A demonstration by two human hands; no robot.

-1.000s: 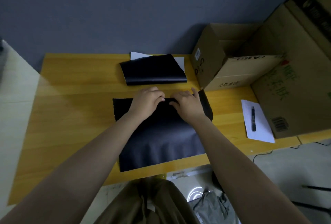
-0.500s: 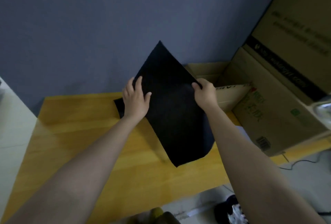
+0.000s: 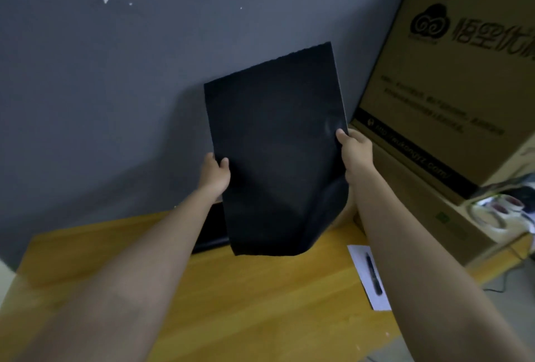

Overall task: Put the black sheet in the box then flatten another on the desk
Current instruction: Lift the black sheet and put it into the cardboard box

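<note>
I hold a black sheet (image 3: pixel 278 153) upright in the air above the back of the wooden desk (image 3: pixel 246 303). My left hand (image 3: pixel 215 174) grips its left edge and my right hand (image 3: pixel 354 148) grips its right edge. The sheet's lower right corner curls under. Behind its lower left edge a second black sheet (image 3: pixel 211 231) lies on the desk, mostly hidden. The small open box is hidden behind the held sheet and my right arm.
Large cardboard boxes (image 3: pixel 451 77) stack at the right, against the grey wall. A white paper (image 3: pixel 369 277) with a black pen (image 3: pixel 374 274) lies on the desk's right side. Tape rolls (image 3: pixel 492 212) sit on a lower box at far right.
The sheet went from flat on the desk to lifted in both hands, then turned upright and moved higher and rightward. The camera tilted up.
</note>
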